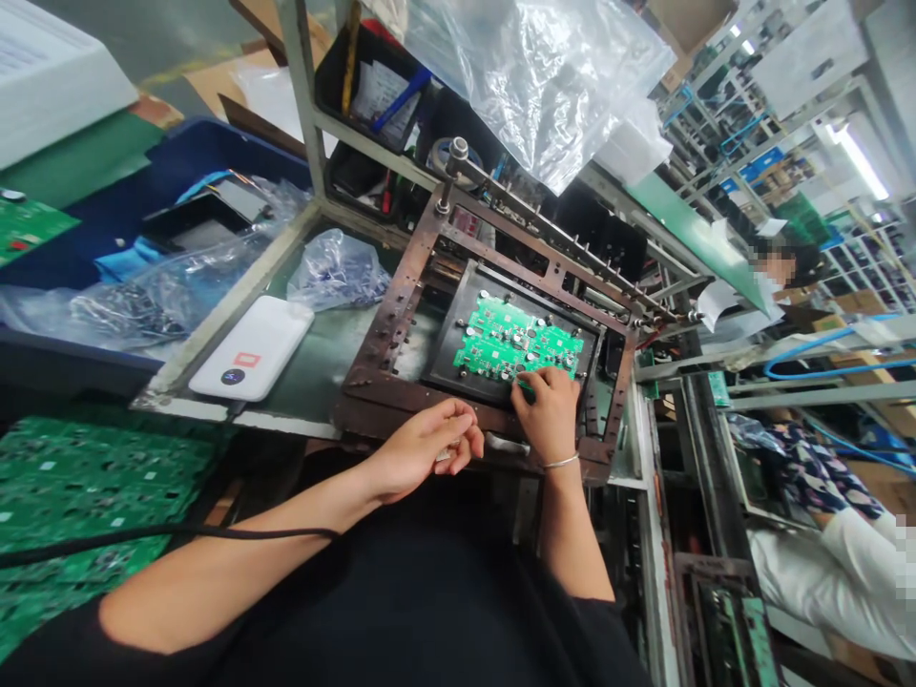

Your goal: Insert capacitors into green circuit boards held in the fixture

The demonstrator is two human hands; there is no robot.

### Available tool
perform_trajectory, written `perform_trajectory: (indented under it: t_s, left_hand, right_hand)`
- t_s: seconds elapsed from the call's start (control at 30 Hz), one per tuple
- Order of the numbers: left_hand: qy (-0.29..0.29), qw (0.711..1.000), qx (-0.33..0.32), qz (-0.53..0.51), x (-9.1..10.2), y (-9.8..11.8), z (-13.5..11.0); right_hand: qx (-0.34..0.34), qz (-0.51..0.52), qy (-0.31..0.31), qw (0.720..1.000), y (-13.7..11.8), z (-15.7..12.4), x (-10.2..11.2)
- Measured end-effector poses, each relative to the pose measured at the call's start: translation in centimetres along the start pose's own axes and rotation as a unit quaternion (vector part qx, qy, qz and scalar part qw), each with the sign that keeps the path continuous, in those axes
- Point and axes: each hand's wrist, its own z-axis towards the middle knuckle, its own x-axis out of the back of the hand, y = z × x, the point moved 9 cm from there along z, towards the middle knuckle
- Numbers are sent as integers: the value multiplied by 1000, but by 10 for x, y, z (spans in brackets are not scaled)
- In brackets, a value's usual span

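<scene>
Now R hand (548,412) pinched shut at 1 PCB (501,342), L hand (422,447) curled shut.

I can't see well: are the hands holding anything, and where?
Right hand pinches the green board's near edge. Left hand is curled; contents hidden.

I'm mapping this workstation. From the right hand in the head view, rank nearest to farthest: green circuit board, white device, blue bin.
1. green circuit board, at the fingertips of the right hand.
2. white device, off to the left.
3. blue bin, far left, beyond the white device.
</scene>
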Motion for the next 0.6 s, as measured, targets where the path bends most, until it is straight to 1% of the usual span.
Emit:
perform_trajectory:
  t_s: [0.1, 0.3, 0.4, 0.5, 0.57, 0.6]
  left_hand:
    - [-11, 1000, -2, 7, 1, 0, -1]
    - [4, 1000, -23, 20, 7, 4, 0]
    - [10, 999, -29, 20, 6, 6, 0]
    - [23, 1000, -15, 9, 7, 6, -1]
    - [33, 999, -9, -2, 9, 5, -2]
    - [37, 999, -9, -4, 10, 6, -2]
  right_hand:
    - [10, -22, -16, 1000, -4, 2, -2]
    - [12, -30, -41, 999, -6, 3, -6]
    - [8, -7, -57, 998, -2, 4, -11]
    - [-1, 29, -69, 997, 5, 5, -14]
    - [-6, 61, -69, 996, 8, 4, -9]
    - [-10, 79, -61, 995, 8, 3, -3]
